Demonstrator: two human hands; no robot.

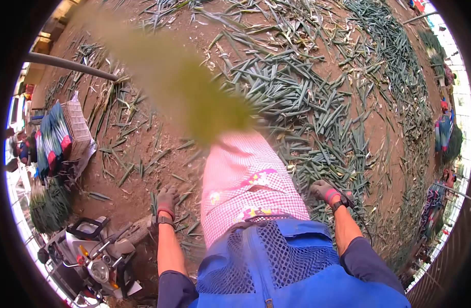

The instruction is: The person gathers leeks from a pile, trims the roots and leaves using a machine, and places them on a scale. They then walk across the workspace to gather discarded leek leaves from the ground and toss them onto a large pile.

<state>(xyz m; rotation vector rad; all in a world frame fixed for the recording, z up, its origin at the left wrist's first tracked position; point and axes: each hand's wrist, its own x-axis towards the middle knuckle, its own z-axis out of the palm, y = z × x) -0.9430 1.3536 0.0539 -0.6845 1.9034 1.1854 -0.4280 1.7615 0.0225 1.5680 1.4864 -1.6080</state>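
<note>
My left hand, in a greyish glove with a pink cuff, hangs low left of my pink checked apron. Its fingers are loosely apart with nothing visible in them. On the other side of the apron, my right hand wears a matching glove, its fingers loosely bent and holding nothing I can see. It is over cut green leek-like leaves strewn on the ground. Each wrist carries a dark strap. A blurred yellow-green shape close to the camera covers part of the ground ahead.
Bundles of long green-and-white stalks lean by a pale crate at left. Below them stands a motorbike. A metal pole juts in at upper left. More bundles and people line the right side.
</note>
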